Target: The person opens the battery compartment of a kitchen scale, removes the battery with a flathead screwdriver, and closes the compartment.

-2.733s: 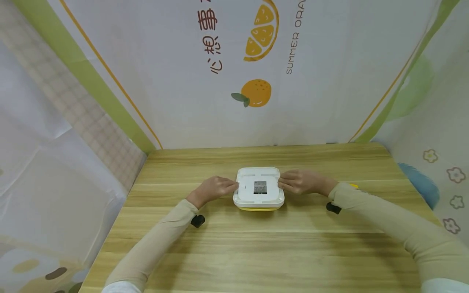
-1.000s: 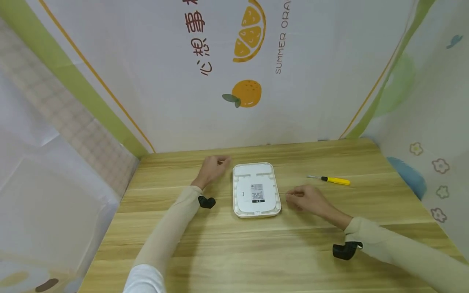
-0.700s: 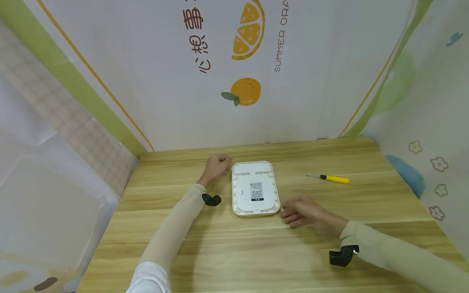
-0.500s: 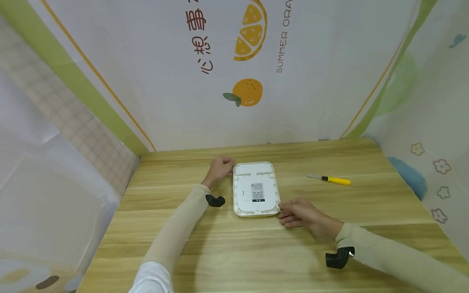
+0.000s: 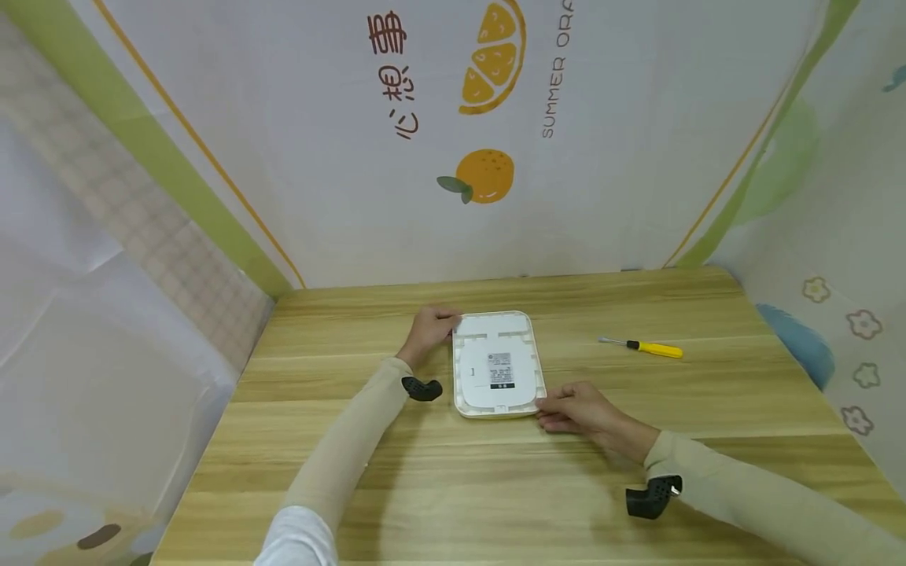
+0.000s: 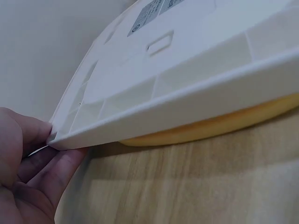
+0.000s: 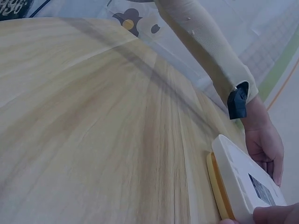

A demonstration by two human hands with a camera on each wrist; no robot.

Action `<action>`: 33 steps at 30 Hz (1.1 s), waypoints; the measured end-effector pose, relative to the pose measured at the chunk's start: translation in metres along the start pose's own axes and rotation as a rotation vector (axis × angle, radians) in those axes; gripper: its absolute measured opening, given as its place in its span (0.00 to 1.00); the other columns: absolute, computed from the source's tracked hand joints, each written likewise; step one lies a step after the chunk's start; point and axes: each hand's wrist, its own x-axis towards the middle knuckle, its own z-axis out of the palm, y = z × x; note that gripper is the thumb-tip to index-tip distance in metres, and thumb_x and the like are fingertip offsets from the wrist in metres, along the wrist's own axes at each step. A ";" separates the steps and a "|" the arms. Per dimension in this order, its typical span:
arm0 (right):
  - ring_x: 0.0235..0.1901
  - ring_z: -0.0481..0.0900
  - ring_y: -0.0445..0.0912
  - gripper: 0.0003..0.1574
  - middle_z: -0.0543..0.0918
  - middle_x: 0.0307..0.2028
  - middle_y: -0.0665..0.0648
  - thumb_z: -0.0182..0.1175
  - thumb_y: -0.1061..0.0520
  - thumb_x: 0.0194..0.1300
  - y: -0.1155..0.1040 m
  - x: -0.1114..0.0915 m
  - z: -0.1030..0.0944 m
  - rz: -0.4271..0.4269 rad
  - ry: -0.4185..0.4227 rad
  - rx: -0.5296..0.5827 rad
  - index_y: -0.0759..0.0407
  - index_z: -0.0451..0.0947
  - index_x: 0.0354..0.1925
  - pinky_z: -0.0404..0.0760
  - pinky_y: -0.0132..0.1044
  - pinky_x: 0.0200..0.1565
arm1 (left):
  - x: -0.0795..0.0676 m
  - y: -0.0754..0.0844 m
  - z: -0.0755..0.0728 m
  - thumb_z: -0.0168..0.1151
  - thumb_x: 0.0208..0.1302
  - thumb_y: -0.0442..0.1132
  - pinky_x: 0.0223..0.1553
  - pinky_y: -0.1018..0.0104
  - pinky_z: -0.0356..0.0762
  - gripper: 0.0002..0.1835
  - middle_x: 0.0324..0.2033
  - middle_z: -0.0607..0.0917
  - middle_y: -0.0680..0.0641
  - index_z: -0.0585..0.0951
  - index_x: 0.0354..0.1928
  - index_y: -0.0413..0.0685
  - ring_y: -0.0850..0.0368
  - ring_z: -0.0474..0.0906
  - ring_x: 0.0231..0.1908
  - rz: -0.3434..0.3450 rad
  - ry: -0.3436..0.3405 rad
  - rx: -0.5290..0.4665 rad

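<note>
Both hands have closed in since a second ago, when they stood just off the white case [image 5: 499,366]: now the left hand [image 5: 428,332] pinches its far left corner and the right hand [image 5: 584,413] its near right one. It sits on the wooden table [image 5: 467,495], ribbed face up, yellow part [image 6: 187,134] beneath, left of the screwdriver [image 5: 650,348]; this two-cornered hold likely means the case itself, not the tool, is being worked.
</note>
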 end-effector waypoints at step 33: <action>0.38 0.72 0.44 0.27 0.77 0.50 0.59 0.51 0.56 0.79 -0.077 0.106 -0.047 -0.063 0.151 -0.369 0.70 0.71 0.68 0.77 0.29 0.36 | -0.094 -0.014 0.024 0.61 0.69 0.25 0.41 0.67 0.90 0.17 0.37 0.85 0.36 0.72 0.56 0.23 0.57 0.85 0.30 -0.159 0.286 -0.639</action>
